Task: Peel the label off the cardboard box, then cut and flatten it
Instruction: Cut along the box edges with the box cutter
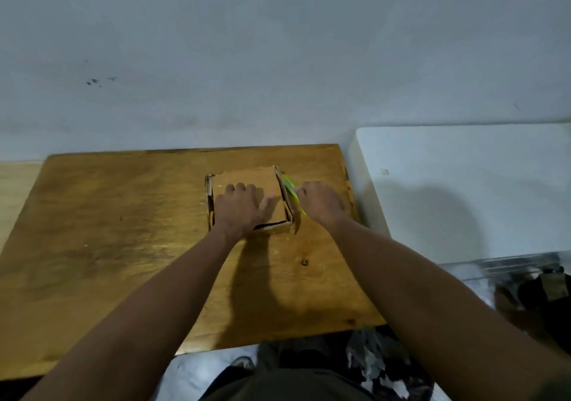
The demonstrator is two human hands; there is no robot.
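A small brown cardboard box (247, 179) lies on the wooden table (123, 230), near its far right part. My left hand (239, 207) rests flat on the box's top face, fingers spread, pressing down. My right hand (319, 201) is at the box's right side, its fingers closed on a yellow-green tool (290, 189) that lies along the right wall of the box. The tool is blurred, and I cannot see its blade. No label is visible on the box.
A white cabinet or appliance top (463, 184) stands right of the table. The grey wall (278, 61) rises just behind the table. Dark clutter and plastic (531, 292) lie at the lower right, and the person's legs show below the table's front edge.
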